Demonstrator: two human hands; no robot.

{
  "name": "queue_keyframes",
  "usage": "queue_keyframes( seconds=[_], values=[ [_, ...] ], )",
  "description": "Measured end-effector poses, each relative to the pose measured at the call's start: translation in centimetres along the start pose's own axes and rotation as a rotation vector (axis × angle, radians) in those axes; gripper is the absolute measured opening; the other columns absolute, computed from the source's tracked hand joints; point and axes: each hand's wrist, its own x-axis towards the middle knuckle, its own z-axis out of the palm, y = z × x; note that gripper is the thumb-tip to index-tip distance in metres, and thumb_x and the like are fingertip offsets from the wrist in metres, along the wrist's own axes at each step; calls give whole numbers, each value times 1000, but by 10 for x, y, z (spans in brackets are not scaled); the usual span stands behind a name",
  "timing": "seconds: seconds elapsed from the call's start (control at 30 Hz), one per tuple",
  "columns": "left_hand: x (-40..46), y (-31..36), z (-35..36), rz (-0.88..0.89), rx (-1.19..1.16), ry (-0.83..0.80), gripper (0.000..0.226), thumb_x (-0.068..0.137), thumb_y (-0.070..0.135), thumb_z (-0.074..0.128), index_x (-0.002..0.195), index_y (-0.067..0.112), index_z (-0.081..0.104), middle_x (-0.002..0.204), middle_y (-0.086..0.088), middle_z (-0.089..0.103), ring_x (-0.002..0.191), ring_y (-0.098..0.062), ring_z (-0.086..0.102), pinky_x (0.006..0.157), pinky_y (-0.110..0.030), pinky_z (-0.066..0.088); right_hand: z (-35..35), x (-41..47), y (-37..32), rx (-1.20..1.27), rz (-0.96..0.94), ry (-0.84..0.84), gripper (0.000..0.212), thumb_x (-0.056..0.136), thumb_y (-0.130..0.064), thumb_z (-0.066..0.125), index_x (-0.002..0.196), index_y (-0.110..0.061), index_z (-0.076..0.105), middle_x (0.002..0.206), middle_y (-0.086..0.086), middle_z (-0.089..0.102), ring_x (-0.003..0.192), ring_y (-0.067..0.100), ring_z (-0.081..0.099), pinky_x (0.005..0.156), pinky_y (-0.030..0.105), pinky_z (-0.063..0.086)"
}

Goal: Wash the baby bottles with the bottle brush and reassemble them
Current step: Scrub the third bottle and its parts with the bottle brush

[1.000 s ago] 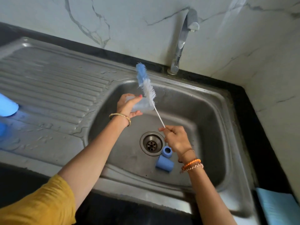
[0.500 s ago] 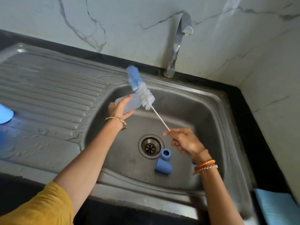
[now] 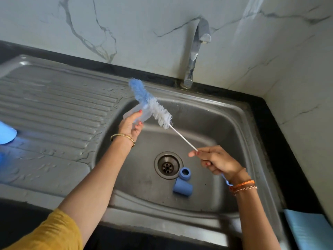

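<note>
Your left hand point(image 3: 130, 123) holds the clear bottle point(image 3: 136, 113) above the sink's point(image 3: 234, 112) left rim, fingers wrapped round it, lying roughly level. Your right hand point(image 3: 218, 162) pinches the brush point(image 3: 153, 107) handle; its long axis runs up-left, blue tip outermost. Line the brush with the bottle's mouth before pushing in, then twist; two blue caps point(image 3: 182, 184) lie beside the drain point(image 3: 168, 165).

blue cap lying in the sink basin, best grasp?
Grip the cap across its round side wall, coming straight down from above. It lies on its side on the basin floor, so the curved wall faces up; its ends point sideways. The blue ring sits close behind it near the drain, so place fingers on the front and back of the wall carefully, probably nearer the closed end.
</note>
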Motion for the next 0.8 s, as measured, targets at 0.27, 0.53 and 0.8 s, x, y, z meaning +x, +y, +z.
queue_keyframes(
  seconds=[0.27, 0.53, 0.8],
  values=[
    [-14, -10, 9, -86, 123, -26, 20, 83, 35, 62, 91, 17, 60, 79, -6, 61, 51, -13, 63, 42, -11, 46, 40, 26, 12, -219, -272, 283, 20, 91, -14, 55, 86, -28, 68, 49, -11, 44, 48, 6, 36, 55, 22, 37],
    [4, 2, -8, -46, 39, 44, 31, 85, 36, 60, 109, 19, 51, 109, -7, 52, 65, -20, 59, 34, -13, 40, -2, 10, 11, -57, 6, 111, 23, 97, -17, 47, 90, -20, 69, 41, -9, 37, 30, 1, 22, 33, 12, 15],
    [-4, -9, 5, -91, -11, -105, 17, 89, 31, 58, 89, 14, 54, 80, -3, 50, 42, -7, 42, 32, -9, 29, 24, 11, -1, -19, -48, 166, 25, 97, -14, 45, 89, -18, 68, 52, -3, 39, 25, 1, 30, 31, 13, 18]
  ],
)
